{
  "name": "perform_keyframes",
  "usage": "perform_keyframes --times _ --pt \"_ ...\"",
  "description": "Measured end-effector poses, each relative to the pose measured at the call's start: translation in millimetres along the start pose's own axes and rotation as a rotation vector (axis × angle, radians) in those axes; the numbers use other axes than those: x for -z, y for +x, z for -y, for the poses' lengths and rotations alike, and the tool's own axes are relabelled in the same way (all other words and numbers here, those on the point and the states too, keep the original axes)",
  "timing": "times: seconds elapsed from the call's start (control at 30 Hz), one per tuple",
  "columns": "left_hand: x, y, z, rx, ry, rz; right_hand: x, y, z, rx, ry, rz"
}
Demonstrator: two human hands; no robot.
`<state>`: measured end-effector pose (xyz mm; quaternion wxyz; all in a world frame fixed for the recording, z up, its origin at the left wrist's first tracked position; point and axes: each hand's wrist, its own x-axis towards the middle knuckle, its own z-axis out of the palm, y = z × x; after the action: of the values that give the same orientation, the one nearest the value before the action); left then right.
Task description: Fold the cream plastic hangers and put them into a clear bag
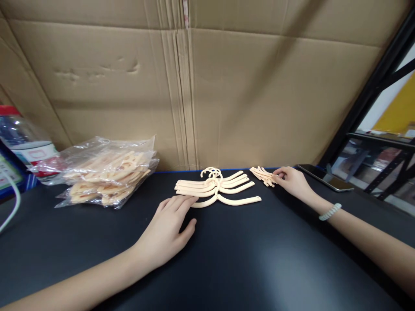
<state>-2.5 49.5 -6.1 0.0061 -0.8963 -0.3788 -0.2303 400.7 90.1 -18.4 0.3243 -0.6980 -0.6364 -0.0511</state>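
Note:
Several cream plastic clothes hangers [238, 201] lie overlapped on the black table, hooks pointing to the back. My left hand [170, 224] is palm down with its fingers stretched out, fingertips over the left arm of the nearest hanger and hiding its end. On the right, a small pile of thin cream plastic strips [261, 175] lies by the cardboard. My right hand [292, 181], wearing a pale coiled band [330, 212] at the wrist, pinches at the pile's right side. Its fingertips partly cover the strip there.
Clear plastic bags [110, 172] packed with cream hanger parts are stacked at the left. A red-capped bottle [27, 142] and a white cable [13, 194] are farther left. A phone [327, 178] lies back right. Tall cardboard [275, 86] closes off the table's back edge.

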Motion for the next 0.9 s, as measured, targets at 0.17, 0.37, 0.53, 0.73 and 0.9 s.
perform_keyframes --times 0.17,0.37,0.53,0.73,0.9 --pt "-0.9 0 1 0.012 -0.001 0.002 -4 3 -6 -0.051 0.103 0.009" --pt "-5.9 2 4 -0.013 -0.038 -0.032 6 7 -2 -0.064 0.238 -0.064" --pt "-3.6 3 3 -0.013 -0.144 -0.032 21 -4 19 -0.053 0.434 -0.06" --pt "0.7 3 -1 0.007 -0.234 -0.041 27 -34 66 -0.136 0.925 0.241" --pt "-0.1 3 -1 -0.002 -0.228 -0.086 23 -50 89 -0.215 1.111 0.386"
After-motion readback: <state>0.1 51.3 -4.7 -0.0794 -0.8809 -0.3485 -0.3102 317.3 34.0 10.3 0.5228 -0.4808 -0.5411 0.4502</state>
